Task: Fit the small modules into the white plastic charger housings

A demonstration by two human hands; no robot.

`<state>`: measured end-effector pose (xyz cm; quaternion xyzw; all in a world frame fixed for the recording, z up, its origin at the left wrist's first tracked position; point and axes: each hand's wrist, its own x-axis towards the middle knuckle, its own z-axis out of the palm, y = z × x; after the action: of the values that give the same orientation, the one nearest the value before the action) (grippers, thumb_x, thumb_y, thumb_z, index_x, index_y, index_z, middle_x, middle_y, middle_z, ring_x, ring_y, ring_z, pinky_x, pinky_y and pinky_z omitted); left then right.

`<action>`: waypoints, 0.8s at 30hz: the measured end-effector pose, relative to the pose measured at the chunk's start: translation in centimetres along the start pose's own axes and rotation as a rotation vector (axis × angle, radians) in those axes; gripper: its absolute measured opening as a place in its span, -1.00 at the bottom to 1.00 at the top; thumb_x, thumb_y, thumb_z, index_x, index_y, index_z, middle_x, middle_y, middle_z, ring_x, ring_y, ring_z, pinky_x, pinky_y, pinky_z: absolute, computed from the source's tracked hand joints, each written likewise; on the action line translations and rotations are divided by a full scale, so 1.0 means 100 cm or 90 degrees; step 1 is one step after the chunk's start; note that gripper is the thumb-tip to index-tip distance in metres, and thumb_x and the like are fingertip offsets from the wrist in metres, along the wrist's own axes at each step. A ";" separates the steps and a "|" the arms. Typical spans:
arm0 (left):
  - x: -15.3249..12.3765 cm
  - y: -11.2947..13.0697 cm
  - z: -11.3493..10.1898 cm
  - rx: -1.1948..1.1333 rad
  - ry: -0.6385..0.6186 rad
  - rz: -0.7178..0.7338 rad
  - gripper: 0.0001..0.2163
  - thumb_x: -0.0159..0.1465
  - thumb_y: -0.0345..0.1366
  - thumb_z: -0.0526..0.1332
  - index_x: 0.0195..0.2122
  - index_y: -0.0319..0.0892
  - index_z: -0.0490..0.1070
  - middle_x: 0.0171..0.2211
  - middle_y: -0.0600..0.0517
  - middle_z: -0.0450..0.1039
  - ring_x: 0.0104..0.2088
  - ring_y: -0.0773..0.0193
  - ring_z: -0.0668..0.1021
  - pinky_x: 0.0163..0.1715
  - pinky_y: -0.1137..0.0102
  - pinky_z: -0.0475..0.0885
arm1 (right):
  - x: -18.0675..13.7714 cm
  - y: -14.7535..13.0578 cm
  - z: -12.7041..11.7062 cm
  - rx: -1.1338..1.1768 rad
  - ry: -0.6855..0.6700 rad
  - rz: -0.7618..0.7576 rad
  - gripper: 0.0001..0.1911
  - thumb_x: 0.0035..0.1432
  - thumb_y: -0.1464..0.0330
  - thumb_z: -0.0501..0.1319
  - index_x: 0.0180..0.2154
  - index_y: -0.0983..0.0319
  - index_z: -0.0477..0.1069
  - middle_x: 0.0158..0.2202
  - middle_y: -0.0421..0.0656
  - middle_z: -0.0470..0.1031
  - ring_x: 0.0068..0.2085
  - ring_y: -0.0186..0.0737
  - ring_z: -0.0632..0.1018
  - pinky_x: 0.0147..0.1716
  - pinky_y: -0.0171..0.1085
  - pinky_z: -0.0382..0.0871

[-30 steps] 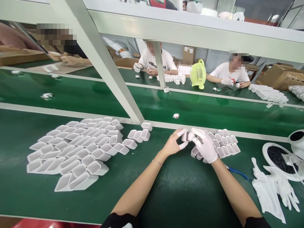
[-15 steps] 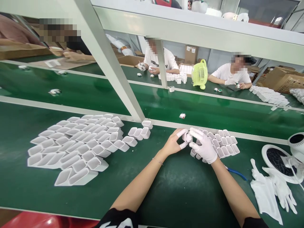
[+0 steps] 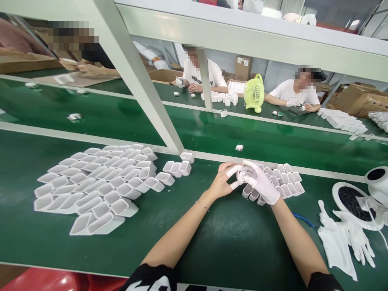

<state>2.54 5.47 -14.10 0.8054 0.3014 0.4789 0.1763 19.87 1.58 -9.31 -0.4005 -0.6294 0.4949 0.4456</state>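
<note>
Between my two hands is a small white plastic housing (image 3: 242,174), partly covered by fingers. My left hand (image 3: 224,180), with white covers on some fingertips, pinches it from the left. My right hand (image 3: 260,184), in a white glove, closes on it from the right. Just beyond and beside the right hand stand rows of white open-topped cups (image 3: 284,178), some hidden behind the glove. A larger cluster of similar white cups (image 3: 100,178) covers the left of the green bench (image 3: 194,234), with a few strays trailing toward the middle.
A blue-handled tool (image 3: 303,219) lies by my right forearm. White gloves (image 3: 339,238) and a white fan (image 3: 360,202) are at the right. A sloping post (image 3: 145,81) rises behind the cups. Beyond runs a green conveyor (image 3: 206,133) with small parts; several co-workers sit across it.
My right hand has turned and its fingers now lie further over the housing. Parts on the conveyor have shifted to the right. The view has moved slightly.
</note>
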 end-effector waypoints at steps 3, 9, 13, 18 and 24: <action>-0.001 -0.001 0.002 0.012 0.008 0.004 -0.63 0.19 -0.19 0.29 0.02 -0.07 0.39 -0.04 -0.11 0.49 0.02 0.04 0.46 0.07 0.12 0.32 | -0.004 -0.002 -0.002 -0.061 0.005 0.016 -0.34 0.14 0.04 0.18 0.18 0.22 0.16 -0.04 -0.02 0.47 -0.07 -0.14 0.53 -0.06 -0.10 0.46; -0.002 -0.022 0.006 0.062 0.095 -0.046 -0.61 0.20 -0.26 0.25 0.06 -0.13 0.31 -0.06 -0.11 0.43 -0.03 0.08 0.47 0.01 0.13 0.40 | 0.030 -0.007 -0.035 -0.289 0.084 0.130 -0.49 0.33 0.10 -0.03 0.22 0.16 0.17 0.13 -0.03 0.39 0.08 -0.10 0.47 0.09 -0.08 0.32; -0.002 -0.039 0.003 0.097 0.140 -0.081 -0.60 0.17 -0.32 0.27 0.05 -0.14 0.30 -0.11 -0.09 0.43 -0.05 0.07 0.48 -0.01 0.11 0.43 | 0.093 0.001 -0.049 -0.463 0.111 0.219 -0.56 0.25 0.21 0.20 0.10 0.23 0.30 0.11 -0.01 0.37 0.08 -0.01 0.44 0.07 0.07 0.30; -0.002 -0.049 -0.007 0.121 0.172 -0.089 -0.56 0.15 -0.35 0.28 0.07 -0.14 0.28 -0.11 -0.10 0.42 -0.06 0.07 0.50 -0.03 0.12 0.45 | 0.142 0.006 -0.043 -0.577 0.057 0.255 -0.67 0.28 0.26 0.18 0.04 0.24 0.34 0.04 -0.06 0.40 -0.05 -0.13 0.50 -0.08 -0.05 0.45; 0.001 -0.058 -0.010 0.103 0.196 -0.131 -0.55 0.17 -0.33 0.27 0.09 -0.17 0.27 -0.11 -0.12 0.39 -0.06 0.07 0.49 -0.02 0.12 0.45 | 0.124 0.001 -0.032 -0.608 -0.071 0.153 -0.69 0.28 0.26 0.17 0.02 0.23 0.37 0.02 -0.07 0.43 -0.05 -0.15 0.51 -0.06 -0.05 0.43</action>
<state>-0.09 9.95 -16.90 0.6993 0.4428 0.5501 0.1109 19.48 14.14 -7.04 -0.6029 -0.7579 0.2194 0.1177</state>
